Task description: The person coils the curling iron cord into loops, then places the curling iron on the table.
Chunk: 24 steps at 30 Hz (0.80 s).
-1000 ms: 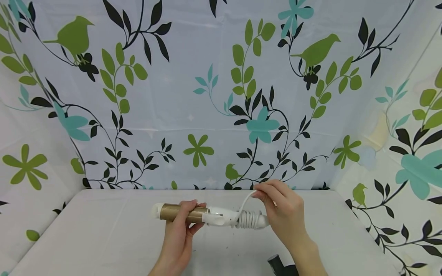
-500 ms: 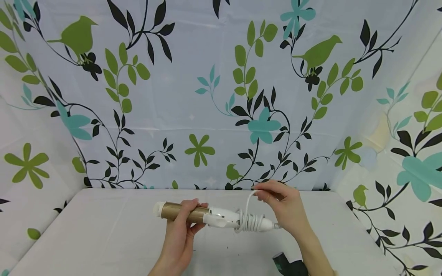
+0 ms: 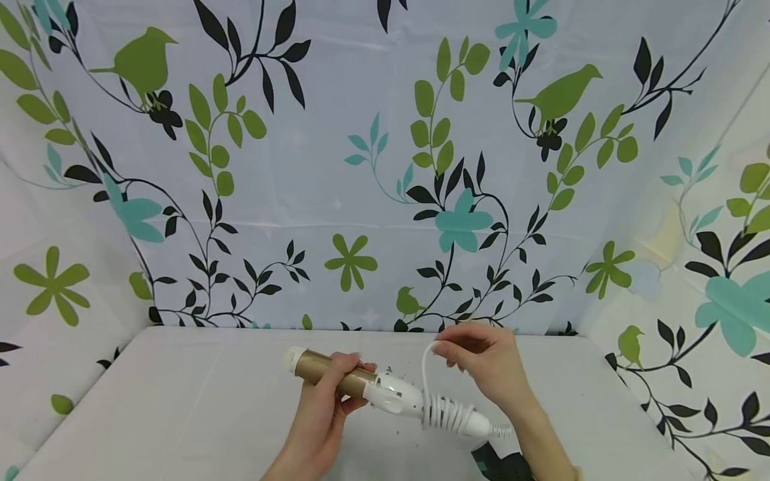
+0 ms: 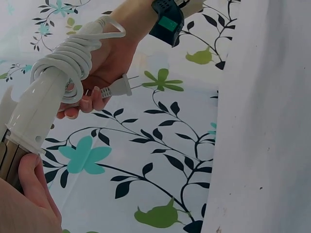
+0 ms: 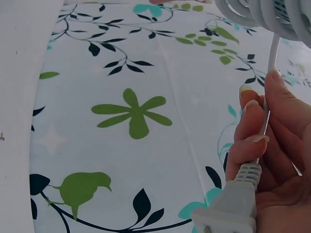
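Note:
A curling iron (image 3: 394,394) with a gold barrel and white handle is held up in front of me, tilted down to the right. My left hand (image 3: 319,417) grips it by the barrel. White cord (image 3: 448,413) is wound in several turns round the handle. With thumb and fingers, my right hand (image 3: 484,364) pinches the cord's free end, which rises from the coils in a short arc. Beside the right fingers, the two-prong plug (image 4: 119,87) shows in the left wrist view; the same white plug (image 5: 228,204) hangs below the curled fingers in the right wrist view.
The white tabletop (image 3: 198,401) lies beneath both hands, with small dark specks on it. Behind it hangs a curtain (image 3: 289,160) printed with leaves, birds and flowers. A black device (image 4: 167,22) is strapped to the right wrist.
The curling iron has tilted, its handle end dropping, and shifted slightly right with my left hand. My right hand keeps the cord end pinched and has moved slightly lower.

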Each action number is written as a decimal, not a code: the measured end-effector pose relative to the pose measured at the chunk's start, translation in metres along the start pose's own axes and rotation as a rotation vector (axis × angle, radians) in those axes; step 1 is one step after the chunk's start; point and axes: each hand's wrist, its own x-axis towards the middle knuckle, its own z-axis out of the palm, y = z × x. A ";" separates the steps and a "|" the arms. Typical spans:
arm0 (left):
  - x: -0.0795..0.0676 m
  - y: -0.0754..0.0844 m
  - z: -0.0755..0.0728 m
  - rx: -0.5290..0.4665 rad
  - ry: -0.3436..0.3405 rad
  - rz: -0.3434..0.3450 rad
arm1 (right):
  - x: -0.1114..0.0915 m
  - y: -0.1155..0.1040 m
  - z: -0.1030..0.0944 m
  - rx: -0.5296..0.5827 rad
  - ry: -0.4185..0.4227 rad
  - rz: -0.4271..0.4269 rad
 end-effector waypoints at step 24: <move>0.000 0.003 -0.001 -0.112 0.064 0.086 | 0.004 0.019 0.028 0.030 -0.228 0.056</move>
